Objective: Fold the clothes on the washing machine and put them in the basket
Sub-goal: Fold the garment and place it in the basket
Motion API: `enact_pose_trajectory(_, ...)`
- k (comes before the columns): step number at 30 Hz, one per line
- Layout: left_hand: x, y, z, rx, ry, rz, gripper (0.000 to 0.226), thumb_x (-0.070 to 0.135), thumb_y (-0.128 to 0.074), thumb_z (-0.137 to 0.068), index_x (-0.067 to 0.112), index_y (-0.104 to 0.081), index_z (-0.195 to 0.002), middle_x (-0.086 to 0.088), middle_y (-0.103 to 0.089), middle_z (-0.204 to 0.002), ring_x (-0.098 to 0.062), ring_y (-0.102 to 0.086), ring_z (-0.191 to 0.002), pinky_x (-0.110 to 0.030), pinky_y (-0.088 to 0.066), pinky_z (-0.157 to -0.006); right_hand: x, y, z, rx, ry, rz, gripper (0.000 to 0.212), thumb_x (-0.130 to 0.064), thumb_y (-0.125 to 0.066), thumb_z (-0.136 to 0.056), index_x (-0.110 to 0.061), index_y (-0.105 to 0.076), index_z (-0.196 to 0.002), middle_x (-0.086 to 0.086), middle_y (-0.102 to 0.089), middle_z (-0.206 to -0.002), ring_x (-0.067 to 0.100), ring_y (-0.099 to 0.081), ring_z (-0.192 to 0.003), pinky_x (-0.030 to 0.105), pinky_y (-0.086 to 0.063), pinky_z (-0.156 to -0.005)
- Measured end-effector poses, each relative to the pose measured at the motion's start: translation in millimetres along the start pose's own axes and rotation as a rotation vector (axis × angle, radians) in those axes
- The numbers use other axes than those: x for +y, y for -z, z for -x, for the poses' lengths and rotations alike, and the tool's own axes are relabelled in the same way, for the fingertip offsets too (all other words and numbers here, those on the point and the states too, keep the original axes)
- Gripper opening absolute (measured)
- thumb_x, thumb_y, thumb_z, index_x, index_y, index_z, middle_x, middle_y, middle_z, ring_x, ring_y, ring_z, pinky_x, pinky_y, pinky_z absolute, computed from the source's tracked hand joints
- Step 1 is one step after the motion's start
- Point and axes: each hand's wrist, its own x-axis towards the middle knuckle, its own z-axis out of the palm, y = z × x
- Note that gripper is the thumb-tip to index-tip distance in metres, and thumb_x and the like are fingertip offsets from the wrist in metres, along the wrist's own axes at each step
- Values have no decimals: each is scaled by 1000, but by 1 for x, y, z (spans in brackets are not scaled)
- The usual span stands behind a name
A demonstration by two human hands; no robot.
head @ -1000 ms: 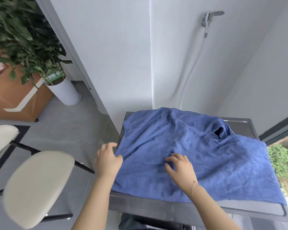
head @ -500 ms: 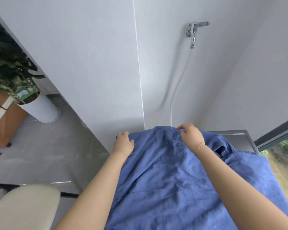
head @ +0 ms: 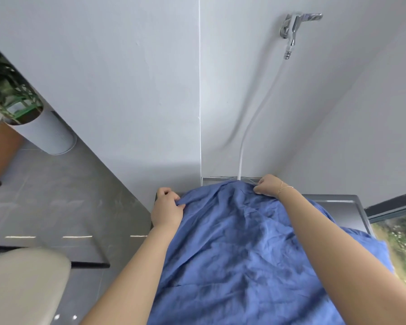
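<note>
White walls [head: 127,78] meeting at a corner, grey tiled floor [head: 56,207] to my left.

Washing machine [head: 338,202]: grey top, set against the corner; only its far edge and right rim show.

Blue shirt [head: 232,254]: crumpled linen-like cloth, spread over most of the machine top and draping toward me and off the right side.

Cream chair seat [head: 21,285]: lower left, blurred.

Potted plant [head: 12,99] in a tall white pot [head: 49,137], on the floor at far left.

My left hand [head: 167,207]: fingers curled, pinching the shirt's far left edge at the machine's corner.

My right hand [head: 267,185]: clenched on the shirt's far edge near the wall (a thin bracelet [head: 283,187] at the wrist).

White hose [head: 246,137] running down from a chrome tap [head: 293,26] to behind the machine, just beside my right hand.
</note>
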Motion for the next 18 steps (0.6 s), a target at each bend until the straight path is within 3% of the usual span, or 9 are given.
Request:
enact_pose_trajectory(3, 2, 3, 9, 157, -62, 120, 18, -6, -44, -80, 7, -43, -69, 3, -46, -101, -23, -44, -66, -30, -33, -57, 10, 7, 4, 2, 44, 15, 27, 0, -61, -72, -8, -44, -52, 5, -37, -55, 21, -33, -55, 24, -24, -49)
enact_pose_trajectory(5, 2, 10, 15, 247, -70, 157, 20, -10, -40, -75, 7, -37, -66, 1, -47, -91, -23, -38, -62, -31, -27, -54, 13, 11, 8, -14, 39, 80, 2, 0, -64, -70, 1, -64, -70, 8, -49, -65, 23, -43, -63, 23, -32, -53)
enact_pose_trajectory(6, 2, 14, 19, 264, -83, 149, 21, -11, -41, -73, 8, -36, -65, 0, -48, -87, -26, -40, -62, -32, -26, -53, 16, 11, 11, 29, 30, 84, 10, -1, -63, -71, 0, -68, -80, 8, -54, -72, 24, -48, -69, 23, -37, -58)
enact_pose_trajectory(9, -4, 19, 27, 248, -121, 173, 34, -13, -45, -67, 17, -28, -63, -2, -44, -73, -35, -51, -64, -39, -28, -51, 25, 13, 28, 318, -6, 84, 19, 1, -54, -77, -15, -61, -86, 8, -57, -89, 30, -52, -82, 28, -42, -72)
enact_pose_trajectory(12, -5, 26, 41, 231, -114, 243, 35, -14, -49, -70, 17, -34, -65, 2, -33, -66, -28, -43, -63, -32, -27, -56, 30, 17, 55, 523, 32, -59, 15, 4, -44, -79, -9, -44, -88, 11, -54, -86, 34, -50, -77, 34, -40, -68)
enact_pose_trajectory(14, -3, 32, 54, 240, -137, 265, 33, -17, -43, -73, 14, -51, -75, 4, -41, -71, -18, -47, -79, -27, -33, -67, 33, 16, 79, 655, 111, -215, 17, 7, -38, -78, -9, -37, -83, 8, -50, -73, 32, -45, -69, 36, -35, -61)
enact_pose_trajectory(15, -4, 35, 61, 247, -158, 284, 34, -19, -41, -74, 13, -51, -77, 4, -45, -75, -14, -49, -91, -23, -34, -72, 35, 13, 93, 732, 152, -313, 20, 9, -35, -76, -10, -35, -81, 5, -47, -70, 30, -39, -66, 36, -31, -57)
enact_pose_trajectory(17, -10, 38, 77, 268, -211, 335, 31, -23, -39, -74, 8, -42, -68, -5, -52, -79, -10, -50, -112, -19, -34, -74, 38, 3, 127, 856, 261, -507, 29, 13, -32, -71, -15, -33, -77, 0, -55, -81, 21, -35, -62, 30, -30, -54)
enact_pose_trajectory(18, -17, 37, 83, 273, -228, 353, 35, -24, -39, -73, 9, -35, -64, -14, -57, -83, -8, -48, -121, -19, -34, -73, 40, -4, 141, 887, 330, -574, 33, 15, -33, -70, -17, -34, -75, -4, -60, -94, 13, -38, -61, 21, -31, -53)
